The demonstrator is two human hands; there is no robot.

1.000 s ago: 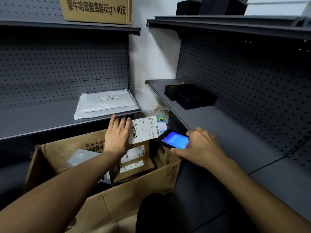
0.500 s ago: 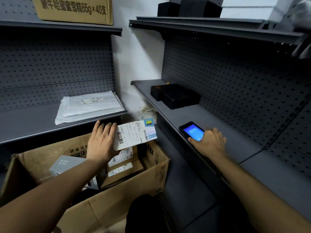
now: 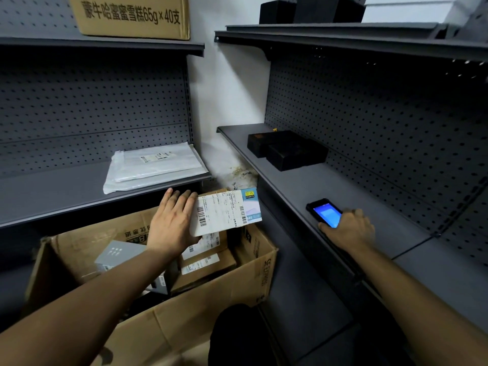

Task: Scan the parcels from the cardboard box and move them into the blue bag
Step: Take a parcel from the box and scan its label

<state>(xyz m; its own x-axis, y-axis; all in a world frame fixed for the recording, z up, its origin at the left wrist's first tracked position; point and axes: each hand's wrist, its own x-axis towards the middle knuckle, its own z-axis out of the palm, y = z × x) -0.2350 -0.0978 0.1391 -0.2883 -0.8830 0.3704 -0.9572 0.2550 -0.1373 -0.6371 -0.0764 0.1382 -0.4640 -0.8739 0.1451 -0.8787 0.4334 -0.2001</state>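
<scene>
My left hand (image 3: 171, 225) holds a small white parcel (image 3: 224, 211) above the open cardboard box (image 3: 253, 262), label and barcodes facing up, fingers behind it and thumb beneath. My right hand (image 3: 348, 228) grips the near end of the handheld scanner (image 3: 326, 213), which lies on the right shelf (image 3: 290, 186) with its blue screen lit. Inside the box are a grey box (image 3: 116, 253) and brown labelled parcels (image 3: 206, 262). The blue bag is not in view.
White plastic mailers (image 3: 155, 165) lie on the left shelf behind the box. Black boxes (image 3: 290, 151) sit at the back of the right shelf. A printed carton (image 3: 132, 17) stands on the top left shelf. Pegboard walls close both sides.
My right hand carried the scanner away from the parcel's label and rightward onto the right shelf, where it now lies. My left hand kept the white parcel above the box.
</scene>
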